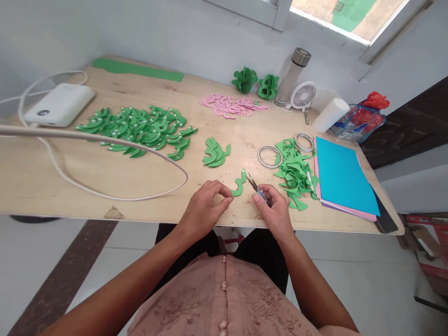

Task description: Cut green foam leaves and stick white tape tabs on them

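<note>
A curved green paper cutout with a white patch at its upper end is at the front of the table. My left hand pinches the cutout's lower left end between thumb and fingertips. My right hand is closed around small scissors, with the blades pointing up and left beside the cutout. A small stack of green cutouts lies just beyond. Further left spreads a large pile of green cutouts, many with white patches.
Green paper scraps and a tape roll lie right, near blue paper sheets. Pink cutouts, green paper balls, a bottle and a fan stand behind. A white cable loops across the left.
</note>
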The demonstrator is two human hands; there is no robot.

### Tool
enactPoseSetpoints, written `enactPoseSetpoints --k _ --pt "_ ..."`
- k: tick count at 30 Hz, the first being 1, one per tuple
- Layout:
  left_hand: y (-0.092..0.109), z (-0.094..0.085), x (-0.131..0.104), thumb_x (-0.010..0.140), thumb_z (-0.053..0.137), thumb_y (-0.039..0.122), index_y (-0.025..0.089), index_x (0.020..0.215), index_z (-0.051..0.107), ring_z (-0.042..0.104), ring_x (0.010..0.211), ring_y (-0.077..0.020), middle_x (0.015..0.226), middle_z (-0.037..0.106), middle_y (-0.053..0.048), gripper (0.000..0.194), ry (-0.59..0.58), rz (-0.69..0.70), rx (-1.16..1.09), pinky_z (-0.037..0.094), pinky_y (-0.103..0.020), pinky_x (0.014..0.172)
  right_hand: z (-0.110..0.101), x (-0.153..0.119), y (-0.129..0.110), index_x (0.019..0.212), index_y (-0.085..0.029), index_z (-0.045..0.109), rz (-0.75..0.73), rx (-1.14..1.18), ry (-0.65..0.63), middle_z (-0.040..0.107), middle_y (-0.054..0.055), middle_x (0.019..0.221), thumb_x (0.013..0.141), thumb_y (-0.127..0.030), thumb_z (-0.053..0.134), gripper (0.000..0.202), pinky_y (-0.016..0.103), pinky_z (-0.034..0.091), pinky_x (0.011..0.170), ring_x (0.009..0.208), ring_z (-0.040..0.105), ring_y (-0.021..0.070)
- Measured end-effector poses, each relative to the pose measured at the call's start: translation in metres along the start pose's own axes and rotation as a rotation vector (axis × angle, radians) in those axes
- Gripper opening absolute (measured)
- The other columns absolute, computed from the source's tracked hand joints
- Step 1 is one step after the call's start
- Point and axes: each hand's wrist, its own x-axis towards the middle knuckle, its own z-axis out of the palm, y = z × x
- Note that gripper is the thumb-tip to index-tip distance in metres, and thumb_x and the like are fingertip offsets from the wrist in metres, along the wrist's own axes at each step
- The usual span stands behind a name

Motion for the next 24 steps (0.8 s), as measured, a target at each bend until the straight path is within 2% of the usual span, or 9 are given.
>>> enactPoseSetpoints --k 3,5,14,20,24 --pt "0.001 0.005 0.003 0.079 0.053 0.023 0.021 0.075 0.059 0.06 0.078 -0.0177 0.08 0.067 -0.001 0.007 -0.05 -0.109 -0.095 0.047 -0.033 0.076 0.007 0.001 -0.008 0.091 -0.018 0.06 0.082 0.159 -0.092 0.038 -0.008 0.053 0.073 -0.038 0.064 0.027 0.021 0.03 0.045 0.047 0.035 0.0087" --pt "0.001 0.007 0.004 0.078 0.054 0.025 0.021 0.075 0.06 0.061 0.076 -0.0172 0.079 0.068 0.0 0.008 -0.083 -0.147 -0.132 0.047 -0.031 0.074 0.012 0.0 -0.011 0.085 -0.018 0.06 0.098 0.187 -0.137 0.034 -0.009 0.051 0.073 -0.034 0.063 0.021 0.02 0.025 0.044 0.046 0.031 0.0076" --pt "0.0 0.004 0.006 0.074 0.055 0.022 0.021 0.073 0.063 0.063 0.079 -0.0188 0.079 0.068 -0.001 0.008 -0.154 -0.151 -0.076 0.047 -0.032 0.073 0.019 0.0 -0.013 0.074 -0.017 0.059 0.099 0.182 -0.199 0.046 -0.006 0.057 0.074 -0.03 0.059 0.013 0.021 0.026 0.047 0.05 0.036 0.0081" --pt "0.004 0.0 0.008 0.075 0.052 0.021 0.021 0.075 0.062 0.062 0.08 -0.0184 0.081 0.068 -0.001 0.01 -0.19 -0.1 -0.057 0.048 -0.032 0.074 0.019 0.0 -0.01 0.071 -0.018 0.057 0.084 0.151 -0.185 0.043 -0.006 0.054 0.076 -0.03 0.056 0.013 0.021 0.026 0.047 0.05 0.035 0.0083" --pt "0.0 -0.003 0.017 0.08 0.05 0.024 0.02 0.092 0.061 0.062 0.079 -0.0177 0.085 0.068 -0.002 0.017 -0.144 -0.059 -0.01 0.048 -0.032 0.074 0.018 0.003 -0.004 0.07 -0.018 0.057 0.141 0.197 -0.07 0.04 -0.006 0.054 0.075 -0.031 0.057 0.014 0.021 0.024 0.045 0.048 0.032 0.0081"
